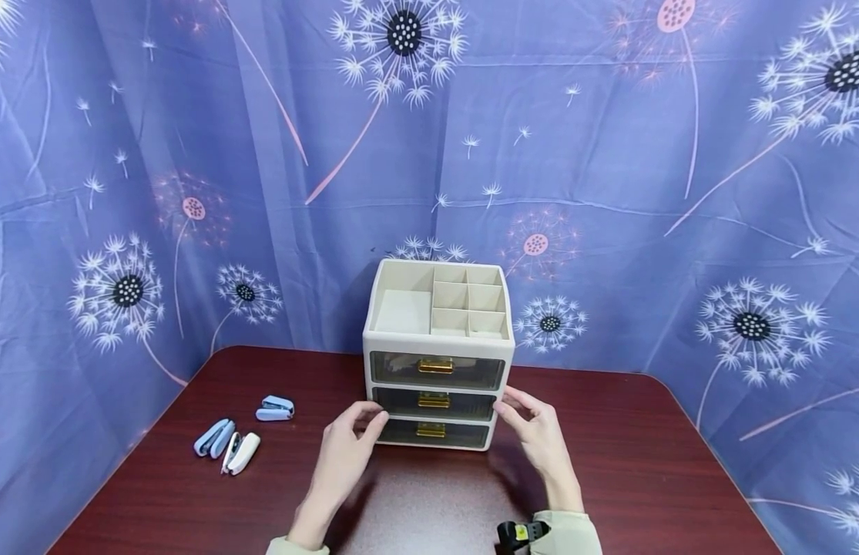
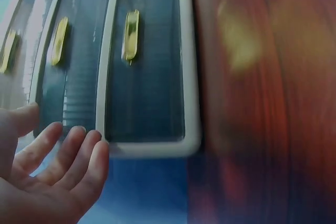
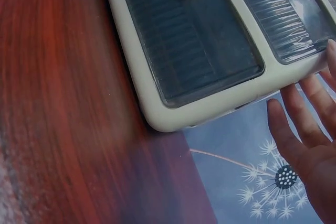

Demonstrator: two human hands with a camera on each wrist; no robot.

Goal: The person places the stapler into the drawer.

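Note:
A cream desktop organizer (image 1: 437, 341) stands at the back middle of the table, three dark see-through drawers in its front. Gold handles (image 1: 435, 366) mark the drawers, all of which are closed. My left hand (image 1: 342, 447) is at the organizer's lower left edge; in the left wrist view its loosely bent fingers (image 2: 79, 156) lie beside the frame. On the other side, my right hand (image 1: 538, 438) has its thumb near the front right edge, with fingers partly hidden along the side. The right wrist view shows these fingers (image 3: 303, 116) spread at the side wall.
To the left on the dark red table (image 1: 609, 462) lie two blue staplers, one (image 1: 275, 408) nearer the organizer and one (image 1: 214, 438) farther left, beside a white stapler (image 1: 240, 453). A purple-blue dandelion curtain (image 1: 595, 154) hangs behind the table.

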